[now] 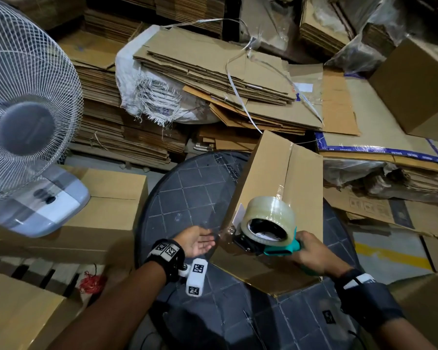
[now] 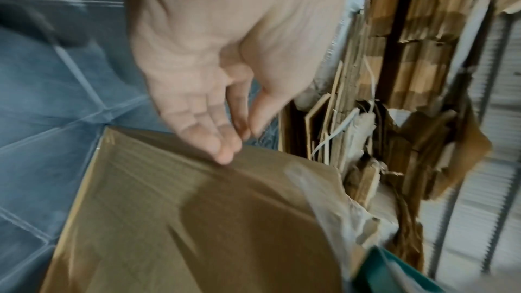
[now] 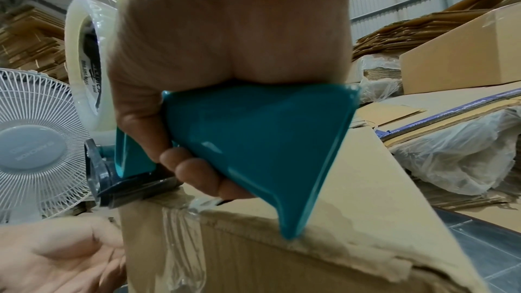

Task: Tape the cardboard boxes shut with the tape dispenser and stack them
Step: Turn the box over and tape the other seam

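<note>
Right hand [image 1: 311, 251] gripping teal tape dispenser [image 1: 268, 231], pressing its blade end at the box edge just ahead, likely finishing a strip | left hand [image 1: 200, 241] lying flat, fingers straight, steadying cardboard box [image 1: 276, 178] beside it | box tilting on dark surface [image 1: 187, 193] between both hands.
</note>
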{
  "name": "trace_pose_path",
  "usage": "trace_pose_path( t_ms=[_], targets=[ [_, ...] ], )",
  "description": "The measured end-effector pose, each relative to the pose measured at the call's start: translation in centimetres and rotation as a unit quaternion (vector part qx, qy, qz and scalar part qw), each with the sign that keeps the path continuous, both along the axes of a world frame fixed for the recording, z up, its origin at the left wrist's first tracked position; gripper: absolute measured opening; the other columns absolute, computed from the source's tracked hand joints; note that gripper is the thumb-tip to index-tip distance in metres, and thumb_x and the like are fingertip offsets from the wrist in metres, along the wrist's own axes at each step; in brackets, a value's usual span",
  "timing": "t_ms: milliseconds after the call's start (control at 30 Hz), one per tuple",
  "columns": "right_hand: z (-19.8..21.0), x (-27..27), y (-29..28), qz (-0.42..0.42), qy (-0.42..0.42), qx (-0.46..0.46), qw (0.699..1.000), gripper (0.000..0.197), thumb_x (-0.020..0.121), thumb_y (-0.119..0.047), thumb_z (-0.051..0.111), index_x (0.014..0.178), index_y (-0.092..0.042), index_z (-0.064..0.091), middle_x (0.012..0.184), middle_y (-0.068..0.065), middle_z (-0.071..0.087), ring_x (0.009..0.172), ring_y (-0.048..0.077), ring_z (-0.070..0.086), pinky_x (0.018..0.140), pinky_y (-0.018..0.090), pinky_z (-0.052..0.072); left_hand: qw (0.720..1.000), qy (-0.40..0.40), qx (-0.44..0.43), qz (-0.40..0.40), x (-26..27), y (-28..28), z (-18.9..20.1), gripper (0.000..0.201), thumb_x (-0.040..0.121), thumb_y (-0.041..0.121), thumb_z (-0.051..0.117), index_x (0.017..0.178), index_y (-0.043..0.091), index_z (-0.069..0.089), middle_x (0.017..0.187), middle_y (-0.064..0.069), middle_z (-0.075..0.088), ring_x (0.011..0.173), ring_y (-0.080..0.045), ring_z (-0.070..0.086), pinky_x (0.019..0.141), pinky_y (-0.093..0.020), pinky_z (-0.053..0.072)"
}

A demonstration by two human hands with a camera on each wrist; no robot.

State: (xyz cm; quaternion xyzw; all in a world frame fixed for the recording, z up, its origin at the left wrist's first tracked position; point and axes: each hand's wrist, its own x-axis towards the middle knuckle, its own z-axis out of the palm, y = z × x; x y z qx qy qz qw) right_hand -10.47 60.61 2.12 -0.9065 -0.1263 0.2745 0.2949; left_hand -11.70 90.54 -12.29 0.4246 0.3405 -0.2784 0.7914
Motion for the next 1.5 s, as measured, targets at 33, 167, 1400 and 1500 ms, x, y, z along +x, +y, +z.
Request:
trace_pose_path(
  t_ms=[33, 167, 1400, 1500],
  targets=[
    [0.0, 0.0, 0.1, -0.002, 0.003, 0.002, 1.0, 0.019, 0.082, -0.008, 0.077, 0.09, -0.023, 0.067, 0.086, -0.007, 0.073, 0.077, 0.0, 0.068, 0.068, 0.014, 0.051, 0.998, 0.003, 0.041, 0.039, -0.1, 0.1, -0.5, 0.009, 0.1, 0.007, 0.052, 0.095, 0.007, 0.059, 0.084, -0.009, 0.062, 0.069, -0.019, 0.061, 0.055, -0.023, 0.05],
    [0.3, 0.0, 0.1, -0.001, 0.002, 0.009, 1.0, 0.017, 0.083, -0.01, 0.078, 0.089, -0.024, 0.07, 0.083, -0.009, 0.073, 0.075, -0.003, 0.067, 0.067, 0.014, 0.049, 0.911, -0.208, 0.327, 0.138, -0.7, 0.2, -0.6, 0.017, 0.093, -0.001, 0.061, 0.082, 0.011, 0.065, 0.072, -0.004, 0.063, 0.06, -0.017, 0.059, 0.051, -0.017, 0.046],
    [0.6, -0.1, 0.5, 0.006, -0.01, -0.01, 1.0, 0.013, 0.083, -0.013, 0.078, 0.077, -0.019, 0.068, 0.055, -0.011, 0.065, 0.049, 0.0, 0.056, 0.051, 0.018, 0.043, 0.75, -0.425, 0.502, 0.073, -7.5, -4.3, -2.0, 0.023, 0.092, 0.011, 0.055, 0.099, 0.005, 0.076, 0.129, -0.001, 0.065, 0.113, -0.015, 0.065, 0.098, -0.018, 0.047],
    [0.8, 0.1, 0.7, 0.022, -0.018, -0.021, 0.999, 0.016, 0.084, -0.01, 0.077, 0.077, -0.019, 0.066, 0.053, -0.013, 0.065, 0.045, 0.0, 0.055, 0.048, 0.017, 0.042, 0.782, -0.379, 0.474, 0.144, -5.9, -4.2, 0.4, 0.018, 0.095, 0.006, 0.062, 0.105, 0.009, 0.077, 0.11, -0.003, 0.075, 0.097, -0.006, 0.069, 0.084, -0.008, 0.048]
  ],
)
